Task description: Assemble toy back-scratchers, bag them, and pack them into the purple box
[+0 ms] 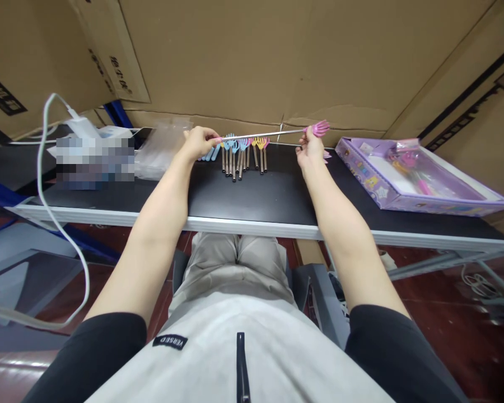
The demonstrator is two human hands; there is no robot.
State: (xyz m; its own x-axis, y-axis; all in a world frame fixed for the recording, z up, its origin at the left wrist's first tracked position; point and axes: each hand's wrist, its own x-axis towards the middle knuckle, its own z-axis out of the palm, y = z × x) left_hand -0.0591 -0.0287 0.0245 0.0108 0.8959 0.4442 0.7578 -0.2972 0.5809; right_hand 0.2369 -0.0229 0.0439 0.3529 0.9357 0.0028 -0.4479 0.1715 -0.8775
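Observation:
A telescopic back scratcher [269, 135] is stretched out above the table, its thin metal rod running between my two hands. The pink end at the left is pinched in the fingers of my left hand [200, 141]. Close to the pink claw-shaped head [320, 129], my right hand [311, 146] grips the rod. Below the rod lie several metal-stemmed scratcher heads [234, 157] in blue, yellow and pink, side by side on the table. Several light blue handles [212, 153] lie beside my left hand. Pink pieces [327, 154] show partly behind my right hand.
A purple box tray [445, 204] holding bagged items stands at the right. Clear plastic bags [162, 148] lie left, near a blurred-out patch and a white plug with a cable [84, 126]. Cardboard [252, 61] walls the black table [260, 198] at the back.

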